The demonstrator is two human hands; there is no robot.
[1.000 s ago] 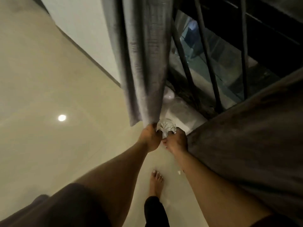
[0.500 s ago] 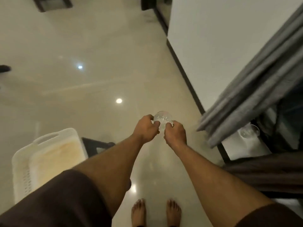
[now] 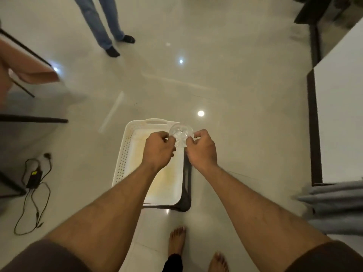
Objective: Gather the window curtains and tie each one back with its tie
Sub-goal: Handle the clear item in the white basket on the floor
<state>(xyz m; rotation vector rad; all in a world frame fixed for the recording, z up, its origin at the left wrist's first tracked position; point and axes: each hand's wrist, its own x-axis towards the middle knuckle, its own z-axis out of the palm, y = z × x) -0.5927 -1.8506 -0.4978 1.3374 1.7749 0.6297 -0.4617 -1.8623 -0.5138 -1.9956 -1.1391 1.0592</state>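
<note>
Both hands pinch a clear, round, faceted glass-like piece at centre: left hand at its 9 o'clock edge, right hand at 3. Its axis cannot be told. Below sits a white perforated plastic tray. Grey curtain folds hang at 4 o'clock.

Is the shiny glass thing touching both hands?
Touching. The head view shows the left hand and right hand both pinching the clear glass piece.
</note>
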